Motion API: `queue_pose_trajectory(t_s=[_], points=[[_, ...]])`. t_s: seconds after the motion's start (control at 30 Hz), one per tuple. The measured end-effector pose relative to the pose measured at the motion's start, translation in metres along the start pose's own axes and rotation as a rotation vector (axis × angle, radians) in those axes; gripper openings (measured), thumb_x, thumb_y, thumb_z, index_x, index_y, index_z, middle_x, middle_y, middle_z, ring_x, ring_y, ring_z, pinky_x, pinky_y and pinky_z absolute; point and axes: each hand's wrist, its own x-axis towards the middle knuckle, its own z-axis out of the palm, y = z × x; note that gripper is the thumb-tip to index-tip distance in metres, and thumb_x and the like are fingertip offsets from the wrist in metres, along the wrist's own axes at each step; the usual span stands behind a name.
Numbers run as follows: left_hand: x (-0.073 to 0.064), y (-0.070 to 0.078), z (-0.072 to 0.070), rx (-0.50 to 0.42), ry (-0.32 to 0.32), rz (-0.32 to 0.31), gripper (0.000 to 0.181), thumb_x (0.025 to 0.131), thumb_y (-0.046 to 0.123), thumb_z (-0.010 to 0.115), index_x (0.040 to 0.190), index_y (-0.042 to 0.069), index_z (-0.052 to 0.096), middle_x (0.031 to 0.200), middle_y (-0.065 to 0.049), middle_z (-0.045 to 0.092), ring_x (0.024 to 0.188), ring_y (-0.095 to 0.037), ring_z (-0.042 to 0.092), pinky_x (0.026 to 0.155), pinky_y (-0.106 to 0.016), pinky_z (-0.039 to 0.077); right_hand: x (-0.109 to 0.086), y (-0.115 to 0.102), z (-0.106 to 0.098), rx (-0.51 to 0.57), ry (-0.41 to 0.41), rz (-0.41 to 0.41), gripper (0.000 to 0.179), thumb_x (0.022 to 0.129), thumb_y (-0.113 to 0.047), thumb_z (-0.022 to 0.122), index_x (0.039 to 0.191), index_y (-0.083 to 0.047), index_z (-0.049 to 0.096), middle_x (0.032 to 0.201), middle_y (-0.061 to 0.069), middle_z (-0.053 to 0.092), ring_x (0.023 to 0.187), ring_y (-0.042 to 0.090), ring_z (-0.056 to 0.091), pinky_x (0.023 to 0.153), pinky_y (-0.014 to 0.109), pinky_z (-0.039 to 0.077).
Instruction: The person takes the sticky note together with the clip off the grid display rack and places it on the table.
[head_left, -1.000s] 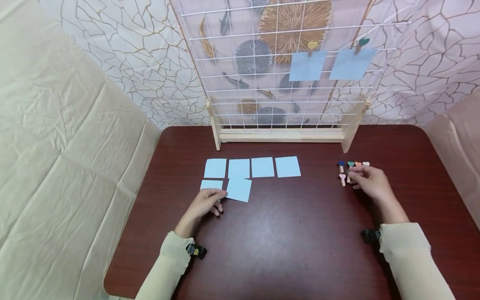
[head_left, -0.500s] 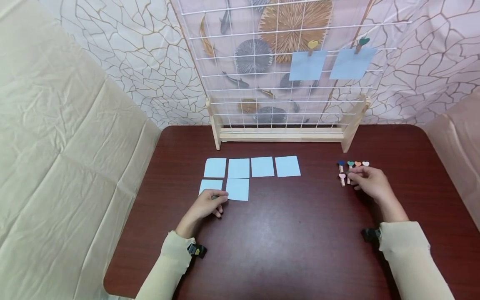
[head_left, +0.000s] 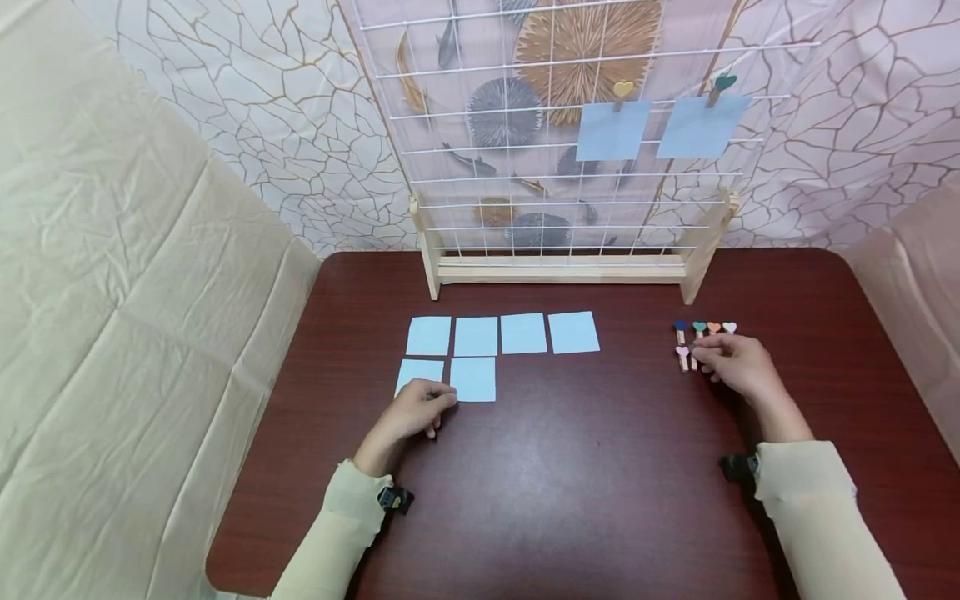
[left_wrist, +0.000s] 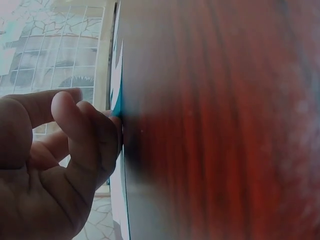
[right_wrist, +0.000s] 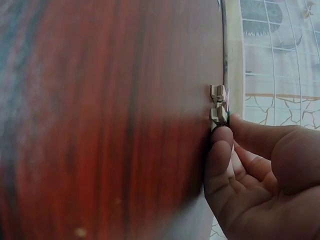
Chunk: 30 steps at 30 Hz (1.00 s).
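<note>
In the head view, my left hand (head_left: 411, 408) is at the lower left corner of a light blue square paper sheet (head_left: 475, 379) on the table. Its fingertips pinch that corner, and the left wrist view shows the paper's edge (left_wrist: 118, 104) curving up slightly there. My right hand (head_left: 738, 365) pinches a small wooden clothespin (head_left: 694, 364) among the pegs at right; the fingers partly cover it. Close by lie a pink heart clothespin (head_left: 682, 358), a dark blue one (head_left: 680, 331), a green one (head_left: 699, 327), an orange one (head_left: 714, 327) and a white one (head_left: 730, 328).
A white wire grid (head_left: 495, 181) stands on a wooden base (head_left: 562, 272) at the table's back. Two blue sheets hang on it, under a yellow heart clothespin (head_left: 622, 90) and a green one (head_left: 723, 83). Several more sheets (head_left: 522, 333) lie flat on the dark red table (head_left: 570, 483).
The sheet at my left hand was tilted and has turned straight, in line with its neighbours. My right hand has stayed at the clothespins with almost no movement.
</note>
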Motion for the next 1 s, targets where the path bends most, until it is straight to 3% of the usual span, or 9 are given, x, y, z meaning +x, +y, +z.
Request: queue_pose_trajectory(t_s=[0.4, 0.63, 0.83, 1.0], points=[[-0.001, -0.002, 0.000, 0.017, 0.022, -0.007, 0.029, 0.106, 0.014, 0.062, 0.128, -0.002, 0.073, 0.056, -0.007, 0.058, 0.041, -0.014, 0.054, 0.052, -0.037, 0.058, 0.001, 0.006, -0.001, 0.065, 0.036, 0.009, 0.025, 0.103, -0.003, 0.065, 0.111, 0.018, 0.056, 0.080, 0.009, 0.071, 0.061, 0.004, 0.065, 0.057, 0.027, 0.060], [-0.001, 0.001, -0.001, 0.056, 0.022, 0.012, 0.030, 0.106, 0.015, 0.062, 0.128, -0.002, 0.073, 0.056, -0.006, 0.059, 0.040, -0.016, 0.054, 0.051, -0.035, 0.057, -0.002, 0.006, -0.001, 0.080, 0.061, 0.010, 0.026, 0.103, -0.005, 0.066, 0.112, 0.017, 0.056, 0.080, 0.007, 0.069, 0.061, 0.004, 0.067, 0.058, 0.026, 0.060], [0.002, 0.006, 0.001, 0.083, 0.013, 0.049, 0.034, 0.107, 0.020, 0.063, 0.134, 0.000, 0.070, 0.064, -0.009, 0.062, 0.047, -0.016, 0.054, 0.047, -0.033, 0.052, -0.006, -0.001, 0.000, -0.009, 0.136, -0.070, 0.025, 0.102, -0.010, 0.070, 0.110, 0.013, 0.062, 0.082, 0.006, 0.069, 0.060, 0.004, 0.065, 0.056, 0.024, 0.058], [0.011, 0.014, 0.004, -0.010, 0.046, 0.050, 0.029, 0.107, 0.017, 0.064, 0.128, -0.001, 0.071, 0.084, -0.016, 0.066, 0.057, -0.016, 0.063, 0.049, -0.031, 0.052, -0.003, -0.017, 0.001, 0.097, 0.083, -0.147, 0.027, 0.104, -0.010, 0.068, 0.115, 0.014, 0.062, 0.084, -0.006, 0.073, 0.067, 0.007, 0.069, 0.059, 0.025, 0.059]])
